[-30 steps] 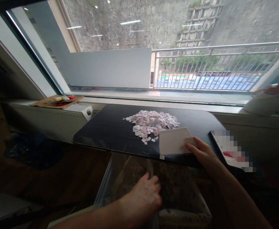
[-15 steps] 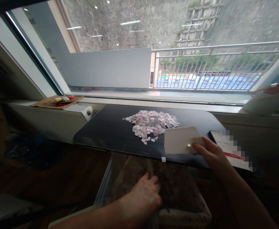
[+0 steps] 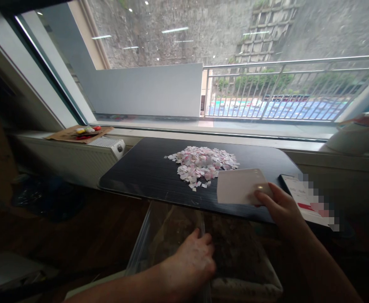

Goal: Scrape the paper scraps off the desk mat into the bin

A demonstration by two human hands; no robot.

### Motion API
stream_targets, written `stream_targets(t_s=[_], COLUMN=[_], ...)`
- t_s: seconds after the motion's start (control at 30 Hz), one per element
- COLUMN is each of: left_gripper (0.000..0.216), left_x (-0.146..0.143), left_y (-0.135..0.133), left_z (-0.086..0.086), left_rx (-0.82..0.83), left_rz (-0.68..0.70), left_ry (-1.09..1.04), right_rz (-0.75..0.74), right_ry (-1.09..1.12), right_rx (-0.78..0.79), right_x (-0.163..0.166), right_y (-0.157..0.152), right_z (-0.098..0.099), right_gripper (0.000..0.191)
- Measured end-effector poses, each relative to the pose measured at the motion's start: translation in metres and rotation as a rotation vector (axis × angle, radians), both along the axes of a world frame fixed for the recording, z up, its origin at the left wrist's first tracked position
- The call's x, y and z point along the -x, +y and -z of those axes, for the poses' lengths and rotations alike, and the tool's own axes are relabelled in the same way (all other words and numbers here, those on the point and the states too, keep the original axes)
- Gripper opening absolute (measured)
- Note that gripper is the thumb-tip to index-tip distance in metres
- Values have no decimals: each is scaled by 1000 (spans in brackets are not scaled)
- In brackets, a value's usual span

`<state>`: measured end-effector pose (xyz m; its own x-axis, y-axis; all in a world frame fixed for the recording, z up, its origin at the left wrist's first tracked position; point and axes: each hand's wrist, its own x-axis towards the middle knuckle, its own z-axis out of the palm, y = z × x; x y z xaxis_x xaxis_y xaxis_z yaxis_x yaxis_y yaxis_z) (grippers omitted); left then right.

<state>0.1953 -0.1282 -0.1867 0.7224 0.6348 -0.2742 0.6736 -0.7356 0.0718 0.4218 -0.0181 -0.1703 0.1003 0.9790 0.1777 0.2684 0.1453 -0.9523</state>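
Observation:
A heap of small pink and white paper scraps lies on a dark tabletop. My right hand grips a flat white plastic scraper by its right edge, holding it on the table just right of the heap. My left hand is curled over the rim of a clear plastic bin that stands below the table's front edge. Its fingers fold over the rim.
A card with red print lies at the table's right end. A white radiator stands left, with cardboard and small coloured items on the sill. A white pot sits far right; window and railing lie behind.
My right hand has shifted the scraper to the right, off the heap's edge. The small scrap at the table's front edge is gone from view. My left hand stays on the bin.

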Motion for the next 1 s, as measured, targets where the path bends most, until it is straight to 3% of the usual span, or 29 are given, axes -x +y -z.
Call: stream_targets(t_s=[0.1,0.3,0.57,0.83,1.0], left_gripper=[11,11,7,7,10], left_x=[0,2,2,1,1], left_y=[0,1,1,-1,-1], left_z=[-2,3,10,16,10], left_rx=[3,-47,-45,-74,-66], left_rz=[12,25,40,44,44], left_ry=[4,-44,-43,-56,-65], right_rz=[103,109,162,113,221], right_ry=[-56,-65,-114,-136,-228], right_rx=[-79,-100,-135,-150,-175], right_x=[15,43,36,53,36], right_y=[11,23,6,18,-3], right_z=[6,9,5,8,17], right_gripper=[26,31,24,32,38])
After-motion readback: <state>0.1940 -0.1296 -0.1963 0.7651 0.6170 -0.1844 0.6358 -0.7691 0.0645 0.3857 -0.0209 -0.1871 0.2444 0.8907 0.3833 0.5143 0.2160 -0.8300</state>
